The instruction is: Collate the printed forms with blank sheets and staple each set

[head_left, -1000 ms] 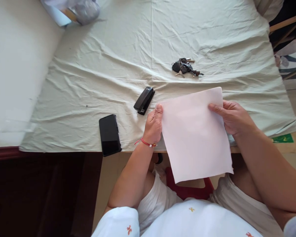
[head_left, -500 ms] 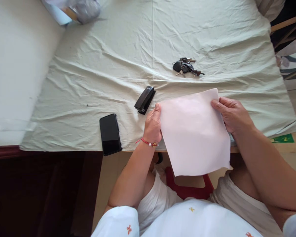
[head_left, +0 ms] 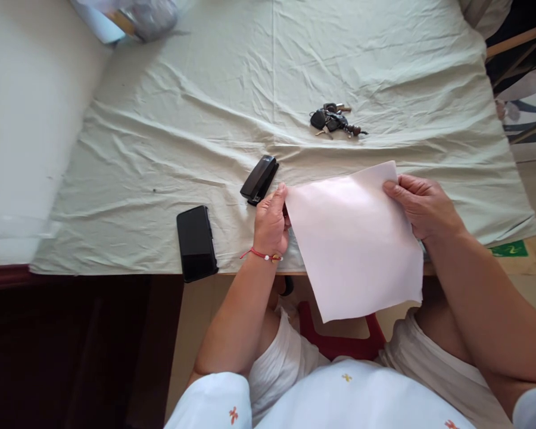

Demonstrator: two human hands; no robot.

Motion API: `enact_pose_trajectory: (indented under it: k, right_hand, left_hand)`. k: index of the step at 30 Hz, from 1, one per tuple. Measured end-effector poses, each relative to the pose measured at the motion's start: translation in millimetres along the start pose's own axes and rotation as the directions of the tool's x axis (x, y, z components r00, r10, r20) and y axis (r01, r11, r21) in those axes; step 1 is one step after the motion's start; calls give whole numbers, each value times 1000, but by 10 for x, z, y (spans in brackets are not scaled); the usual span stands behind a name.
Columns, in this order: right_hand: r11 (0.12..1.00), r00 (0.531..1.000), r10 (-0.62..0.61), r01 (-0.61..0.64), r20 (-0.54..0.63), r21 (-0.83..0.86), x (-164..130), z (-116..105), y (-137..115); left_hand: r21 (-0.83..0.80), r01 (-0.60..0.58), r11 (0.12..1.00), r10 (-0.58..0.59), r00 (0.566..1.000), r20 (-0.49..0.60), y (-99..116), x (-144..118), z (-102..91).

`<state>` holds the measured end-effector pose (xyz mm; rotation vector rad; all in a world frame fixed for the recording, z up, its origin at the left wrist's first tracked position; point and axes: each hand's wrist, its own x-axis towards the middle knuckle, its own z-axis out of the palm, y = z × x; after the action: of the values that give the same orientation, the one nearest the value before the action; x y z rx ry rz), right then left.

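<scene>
A pale pinkish-white sheet of paper [head_left: 355, 250] is held up between my two hands, partly over the table's front edge; whether it is one sheet or more I cannot tell. My left hand [head_left: 271, 223], with a red string bracelet at the wrist, pinches its upper left corner. On the other side, my right hand [head_left: 424, 202] grips the upper right corner, thumb on top and fingers behind the paper. Just beyond my left hand lies a black stapler [head_left: 259, 179], set at a slant on the cloth.
A black phone [head_left: 197, 244] lies at the front edge, left of my left arm. Farther back rests a bunch of keys [head_left: 335, 121]. The wrinkled pale green cloth [head_left: 214, 89] covers the table. A plastic bag [head_left: 154, 18] sits at the back left, and a red stool [head_left: 339, 344] shows below.
My left hand has shifted slightly left and up with its corner of the paper. The sheet's lower edge has swung a little to the right. My right hand keeps its grip.
</scene>
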<state>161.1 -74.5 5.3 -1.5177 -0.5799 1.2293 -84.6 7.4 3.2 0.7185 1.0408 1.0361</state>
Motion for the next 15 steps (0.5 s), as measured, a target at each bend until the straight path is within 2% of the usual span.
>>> enact_pose_trajectory:
  k: [6,7,9,10,12,13,15]
  right_hand:
    - [998,998,52,-53,32,38,-2,-9,-22]
    - [997,998,61,-62,33,39,2,-8,-23]
    - [997,998,66,-67,22,37,9,-4,-27]
    - [997,998,64,-64,13,34,12,-2,-29]
    - [998,998,60,-60,-4,19,17,1,-30]
    - [998,998,60,-60,-10,9,18,2,-29]
    - [998,998,60,-60,-17,-12,20,3,-22]
  left_hand:
    - [63,-20,998,18,999,30,50,-21,7]
    - [98,-55,994,52,998,36,56,-22,-7]
    - [227,-201,953,204,979,10,66,-18,-61]
    - [322,-293,900,315,949,-17,76,-11,-101]
    - [556,-423,716,545,836,-66,112,24,-204]
    - [665,-435,607,635,769,-76,138,53,-261]
    - [835,-375,403,749,659,-65,195,131,-373]
